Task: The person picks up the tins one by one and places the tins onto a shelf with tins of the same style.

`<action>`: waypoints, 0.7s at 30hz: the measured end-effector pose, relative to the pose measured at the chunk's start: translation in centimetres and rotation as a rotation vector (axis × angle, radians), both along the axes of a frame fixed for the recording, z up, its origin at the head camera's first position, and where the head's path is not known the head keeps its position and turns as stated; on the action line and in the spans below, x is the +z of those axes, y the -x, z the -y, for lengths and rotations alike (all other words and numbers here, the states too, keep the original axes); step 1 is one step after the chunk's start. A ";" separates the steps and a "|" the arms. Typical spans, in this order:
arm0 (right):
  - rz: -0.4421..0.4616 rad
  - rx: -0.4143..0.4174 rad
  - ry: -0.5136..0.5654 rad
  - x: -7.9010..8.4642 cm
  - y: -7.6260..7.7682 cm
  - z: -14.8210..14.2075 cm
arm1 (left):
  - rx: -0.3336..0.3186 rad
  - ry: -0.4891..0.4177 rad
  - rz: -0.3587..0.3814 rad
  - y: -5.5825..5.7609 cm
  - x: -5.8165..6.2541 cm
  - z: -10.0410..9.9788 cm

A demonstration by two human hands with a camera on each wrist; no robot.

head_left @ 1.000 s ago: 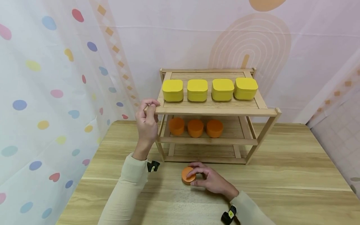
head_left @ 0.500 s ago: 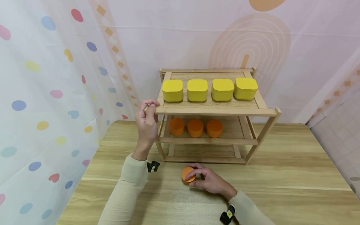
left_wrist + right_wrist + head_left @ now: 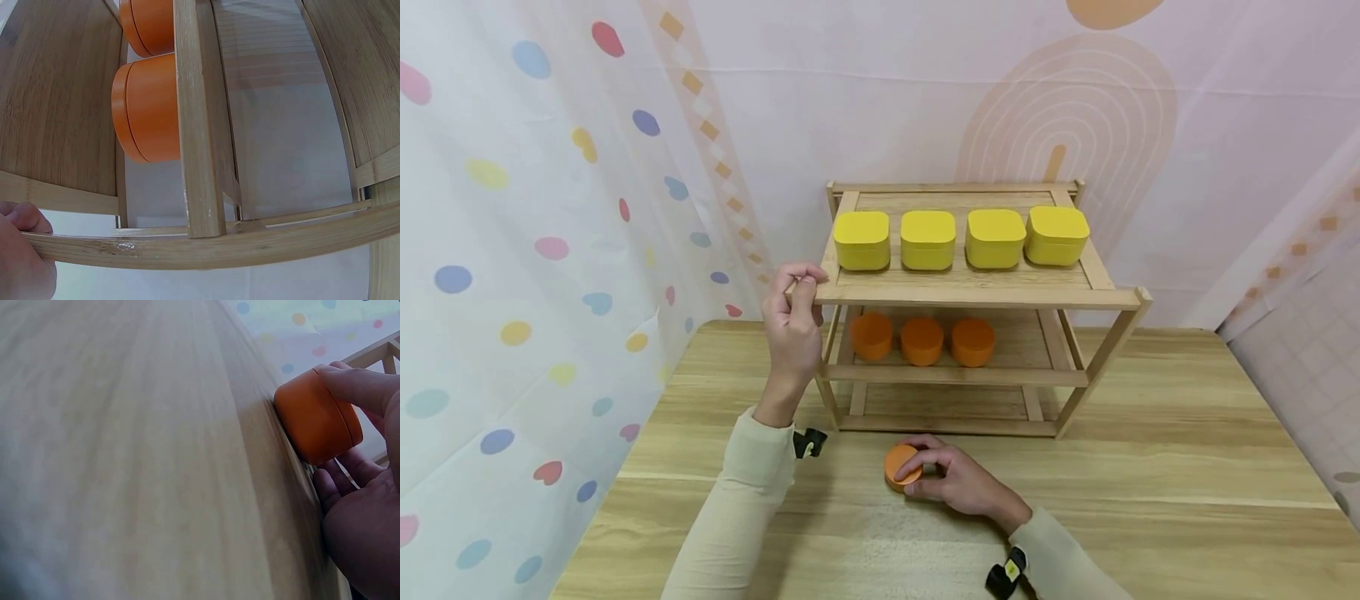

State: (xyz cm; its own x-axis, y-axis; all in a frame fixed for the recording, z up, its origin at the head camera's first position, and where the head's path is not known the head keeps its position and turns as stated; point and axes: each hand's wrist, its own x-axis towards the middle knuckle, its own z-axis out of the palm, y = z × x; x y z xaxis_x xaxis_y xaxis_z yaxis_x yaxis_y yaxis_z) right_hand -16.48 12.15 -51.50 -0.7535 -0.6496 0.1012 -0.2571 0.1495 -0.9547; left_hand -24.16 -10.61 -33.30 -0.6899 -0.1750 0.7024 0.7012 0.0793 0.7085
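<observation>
My left hand [image 3: 793, 325] grips the front left corner of a wooden three-tier shelf rack [image 3: 970, 296], thumb against the front. In the left wrist view only part of this hand [image 3: 25, 250] shows at the rack's edge. In front of the rack, a round orange tin [image 3: 901, 467] stands on the table, with my right hand [image 3: 962, 479] around its right side. The right wrist view has the orange tin [image 3: 319, 419] held between the thumb and fingers of the right hand [image 3: 369, 506], its base at the tabletop; a lid seam shows.
Several yellow square-cornered boxes [image 3: 928, 240] stand in a row on the top shelf. Three orange round tins [image 3: 922, 342] line the left and middle of the second shelf. The bottom shelf [image 3: 943, 402] sits just behind the right hand. A patterned curtain [image 3: 887, 108] hangs behind the table.
My right hand has shifted very slightly left around the orange tin, its thumb closer in. The tin, the left hand and the rack have stayed in place.
</observation>
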 end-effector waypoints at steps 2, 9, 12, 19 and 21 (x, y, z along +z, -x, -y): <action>-0.004 0.001 0.004 -0.1 0.0 0.0 | -0.002 -0.001 -0.005 0.0 0.0 0.0; -0.006 -0.003 0.007 -0.2 0.1 -0.1 | -0.007 -0.007 -0.003 0.0 0.0 -0.1; -0.006 0.000 0.007 -0.3 0.1 -0.1 | -0.007 -0.009 -0.002 0.0 0.0 0.0; -0.012 0.000 0.004 -0.3 0.2 -0.1 | -0.017 -0.020 0.001 0.0 0.0 -0.1; -0.014 -0.001 0.005 -0.3 0.2 -0.1 | -0.018 -0.023 -0.001 0.0 0.0 -0.1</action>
State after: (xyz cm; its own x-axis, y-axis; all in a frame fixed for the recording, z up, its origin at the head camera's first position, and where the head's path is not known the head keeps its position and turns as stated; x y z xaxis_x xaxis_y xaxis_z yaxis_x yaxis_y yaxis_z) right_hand -16.68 12.29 -51.84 -0.7529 -0.6480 0.1151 -0.2704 0.1452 -0.9517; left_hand -24.15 -10.53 -33.25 -0.6927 -0.1788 0.6987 0.7027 0.0507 0.7097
